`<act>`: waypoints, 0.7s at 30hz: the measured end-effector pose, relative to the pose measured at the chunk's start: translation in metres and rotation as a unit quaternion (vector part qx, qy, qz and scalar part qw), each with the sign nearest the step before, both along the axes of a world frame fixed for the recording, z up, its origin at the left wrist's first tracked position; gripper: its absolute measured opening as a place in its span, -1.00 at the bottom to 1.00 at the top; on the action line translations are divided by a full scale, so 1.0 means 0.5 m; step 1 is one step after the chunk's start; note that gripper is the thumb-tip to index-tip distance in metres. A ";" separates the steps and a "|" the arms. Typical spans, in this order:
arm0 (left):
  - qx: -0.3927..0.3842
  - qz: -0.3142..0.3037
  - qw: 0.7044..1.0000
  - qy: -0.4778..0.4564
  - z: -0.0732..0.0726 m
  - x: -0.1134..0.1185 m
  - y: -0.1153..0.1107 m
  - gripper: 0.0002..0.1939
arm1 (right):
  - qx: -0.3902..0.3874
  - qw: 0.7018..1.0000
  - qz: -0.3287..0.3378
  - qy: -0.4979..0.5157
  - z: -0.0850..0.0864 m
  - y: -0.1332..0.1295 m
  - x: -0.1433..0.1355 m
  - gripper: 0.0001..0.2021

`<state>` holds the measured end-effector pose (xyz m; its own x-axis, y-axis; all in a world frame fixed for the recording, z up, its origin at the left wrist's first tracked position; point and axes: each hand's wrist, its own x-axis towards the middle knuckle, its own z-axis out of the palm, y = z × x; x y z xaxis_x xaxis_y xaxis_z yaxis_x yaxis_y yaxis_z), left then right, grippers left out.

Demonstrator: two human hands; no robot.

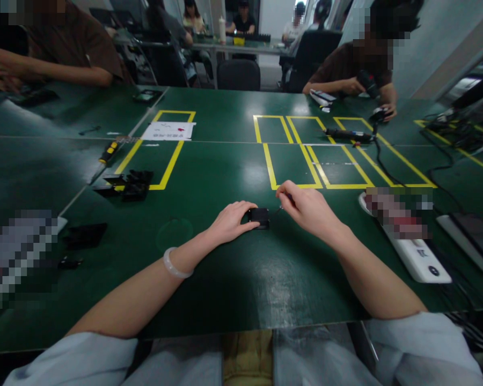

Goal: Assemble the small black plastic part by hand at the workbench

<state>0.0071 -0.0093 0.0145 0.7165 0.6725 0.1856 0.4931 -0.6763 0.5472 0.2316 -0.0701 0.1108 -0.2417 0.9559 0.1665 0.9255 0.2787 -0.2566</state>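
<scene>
My left hand (233,220), with a pale bracelet on its wrist, grips a small black rectangular block (260,218) between thumb and fingers on the green table. Just right of the block, my right hand (301,206) is closed around a small dark tool with a thin metal tip (279,208). That tip points down and left toward the block without visibly touching it. Fingers hide most of the tool, so its exact kind is unclear.
Black plastic parts (134,185) and a yellow-black screwdriver (109,151) lie to the left. A printed sheet (168,131) sits inside yellow tape. At right are a white device (421,260), a corded black tool (348,135) and cables. Co-workers sit across the table.
</scene>
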 end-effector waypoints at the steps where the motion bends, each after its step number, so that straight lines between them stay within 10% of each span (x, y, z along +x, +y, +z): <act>1: 0.001 0.000 1.000 0.000 -0.001 0.000 0.000 -0.61 | -0.001 1.000 -0.002 -0.009 0.001 0.000 -0.001 -0.73; 21: 0.003 0.004 1.000 0.007 -0.002 0.000 0.000 -0.60 | 0.003 0.988 -0.032 -0.149 0.019 -0.008 -0.024 -0.64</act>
